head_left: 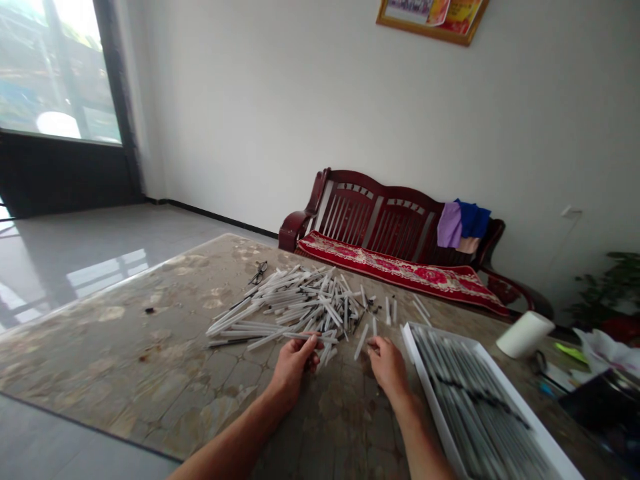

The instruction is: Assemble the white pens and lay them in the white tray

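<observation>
My left hand pinches a thin whitish stick that lies crosswise at its fingertips, at the near edge of a loose pile of white sticks. To its right, my right hand has its thumb and fingers pressed together low over the tabletop; whatever they hold is too small to make out. A single white stick lies just left of my right hand. Right of that hand is a white tray filled with long grey-white sticks in rows, with dark parts across them.
The patterned table carries glasses behind the pile and a white roll beyond the tray. Plastic and dark items lie at far right. A wooden bench with a red cover stands behind.
</observation>
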The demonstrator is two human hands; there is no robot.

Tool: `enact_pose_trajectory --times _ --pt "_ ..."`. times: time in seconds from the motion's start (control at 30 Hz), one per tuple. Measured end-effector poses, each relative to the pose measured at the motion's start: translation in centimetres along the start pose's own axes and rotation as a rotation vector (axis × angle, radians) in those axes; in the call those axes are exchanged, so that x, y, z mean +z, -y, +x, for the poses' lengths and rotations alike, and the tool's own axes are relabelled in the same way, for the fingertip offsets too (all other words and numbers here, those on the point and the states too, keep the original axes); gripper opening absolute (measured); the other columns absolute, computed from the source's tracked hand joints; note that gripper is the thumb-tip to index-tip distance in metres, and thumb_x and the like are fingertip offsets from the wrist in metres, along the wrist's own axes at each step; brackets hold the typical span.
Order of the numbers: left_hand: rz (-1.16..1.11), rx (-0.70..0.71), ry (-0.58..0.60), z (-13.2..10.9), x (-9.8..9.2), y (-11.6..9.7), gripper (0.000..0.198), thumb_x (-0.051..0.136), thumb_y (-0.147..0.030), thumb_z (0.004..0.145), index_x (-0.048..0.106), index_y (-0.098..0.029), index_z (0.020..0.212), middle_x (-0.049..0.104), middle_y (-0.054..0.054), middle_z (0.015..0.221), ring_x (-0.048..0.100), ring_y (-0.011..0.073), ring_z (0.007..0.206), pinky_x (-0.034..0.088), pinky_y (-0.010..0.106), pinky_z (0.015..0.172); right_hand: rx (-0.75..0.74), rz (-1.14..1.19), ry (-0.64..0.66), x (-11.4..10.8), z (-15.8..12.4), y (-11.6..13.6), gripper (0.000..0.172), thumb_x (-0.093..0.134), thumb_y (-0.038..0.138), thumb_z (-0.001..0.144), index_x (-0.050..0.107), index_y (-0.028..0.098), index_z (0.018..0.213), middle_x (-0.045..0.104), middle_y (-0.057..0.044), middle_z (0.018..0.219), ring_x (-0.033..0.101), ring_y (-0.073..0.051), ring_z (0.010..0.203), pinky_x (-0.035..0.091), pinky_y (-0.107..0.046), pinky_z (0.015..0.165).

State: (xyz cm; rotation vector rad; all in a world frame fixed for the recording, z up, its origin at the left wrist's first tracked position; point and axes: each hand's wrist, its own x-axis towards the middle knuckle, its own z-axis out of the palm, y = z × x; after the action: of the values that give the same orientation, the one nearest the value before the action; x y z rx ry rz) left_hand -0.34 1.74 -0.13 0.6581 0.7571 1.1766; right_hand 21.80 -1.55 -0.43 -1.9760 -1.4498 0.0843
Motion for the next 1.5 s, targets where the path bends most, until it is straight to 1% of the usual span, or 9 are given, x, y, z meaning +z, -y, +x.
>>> enact_pose_trajectory --times 0.23,0.4,0.5,0.6,0.83,1.0,1.27,1.4,1.5 --pt "-0.005 0.004 -0.006 -0.2 0.0 -0.4 0.051 0.086 -0.047 0.050 0.070 -0.013 0.084 0.068 0.002 0.065 0.050 0.0076 0.045 0.034 0.019 0.041 0.095 0.266 -0.135 -0.9 -0.7 -2.6 0.028 0.050 0.018 0.072 0.073 0.024 0.086 0.075 -0.004 0.088 0.069 -0.023 0.085 0.051 -0.036 0.081" --pt "0.011 -0.002 0.003 -0.1 0.1 -0.3 0.051 0.087 -0.047 0.049 0.070 -0.013 0.083 0.066 0.001 0.064 0.050 0.0076 0.045 0.032 0.018 0.040 0.084 0.234 -0.036 -2.0 -1.1 -2.9 0.015 0.063 0.025 0.067 0.074 0.024 0.077 0.074 -0.004 0.078 0.068 -0.023 0.075 0.051 -0.033 0.073" --pt "0.017 0.005 0.013 0.0 0.0 -0.1 0.051 0.086 -0.047 0.050 0.070 -0.013 0.084 0.066 0.000 0.063 0.049 0.0071 0.044 0.032 0.018 0.039 0.032 0.127 -0.006 -1.7 -1.5 -2.2 0.010 0.064 0.020 0.066 0.072 0.025 0.068 0.071 -0.004 0.074 0.066 -0.022 0.072 0.048 -0.031 0.070" --pt "0.031 0.012 0.018 0.0 -0.1 0.0 0.050 0.085 -0.048 0.052 0.070 -0.013 0.084 0.066 0.000 0.063 0.047 0.0064 0.042 0.031 0.018 0.039 -0.008 0.104 -0.052 -1.1 -1.7 -1.4 0.011 0.060 0.019 0.070 0.068 0.024 0.065 0.069 -0.005 0.074 0.066 -0.022 0.075 0.047 -0.031 0.071" --pt "0.042 0.044 0.046 0.0 0.0 -0.1 0.050 0.085 -0.049 0.054 0.069 -0.013 0.085 0.066 0.000 0.063 0.045 0.0052 0.041 0.028 0.017 0.037 0.119 0.709 -0.030 1.4 -2.3 3.5 0.020 0.063 0.036 0.074 0.069 0.019 0.084 0.069 -0.002 0.071 0.063 -0.019 0.061 0.050 -0.028 0.056" --pt "0.037 0.045 0.047 0.0 0.0 0.0 0.050 0.085 -0.050 0.053 0.069 -0.013 0.084 0.065 -0.001 0.062 0.043 0.0047 0.040 0.027 0.016 0.036 0.097 0.871 -0.035 2.1 -3.2 6.7 0.024 0.066 0.032 0.073 0.071 0.018 0.092 0.070 -0.003 0.075 0.062 -0.016 0.060 0.052 -0.026 0.056" --pt "0.020 0.055 0.065 0.4 -0.3 0.3 0.051 0.084 -0.049 0.056 0.069 -0.012 0.088 0.066 0.001 0.065 0.043 0.0041 0.040 0.026 0.017 0.036 -0.005 0.829 -0.060 2.3 -3.7 6.6 0.027 0.062 0.039 0.079 0.072 0.019 0.095 0.071 -0.006 0.086 0.062 -0.016 0.063 0.053 -0.027 0.057" --pt "-0.005 0.036 0.053 0.4 -0.4 0.3 0.051 0.085 -0.047 0.057 0.069 -0.012 0.089 0.066 0.001 0.065 0.043 0.0041 0.040 0.027 0.016 0.037 0.100 0.933 -0.033 2.5 -3.6 6.7 0.030 0.064 0.046 0.078 0.068 0.019 0.090 0.069 -0.004 0.073 0.064 -0.019 0.063 0.053 -0.028 0.055" --pt "-0.007 0.029 0.056 0.4 -0.4 0.4 0.050 0.085 -0.047 0.057 0.069 -0.012 0.089 0.066 0.000 0.064 0.042 0.0037 0.040 0.026 0.016 0.038 0.161 1.031 -0.012 2.5 -3.5 7.0 0.031 0.067 0.047 0.076 0.066 0.019 0.088 0.071 -0.005 0.078 0.067 -0.021 0.069 0.054 -0.028 0.057"
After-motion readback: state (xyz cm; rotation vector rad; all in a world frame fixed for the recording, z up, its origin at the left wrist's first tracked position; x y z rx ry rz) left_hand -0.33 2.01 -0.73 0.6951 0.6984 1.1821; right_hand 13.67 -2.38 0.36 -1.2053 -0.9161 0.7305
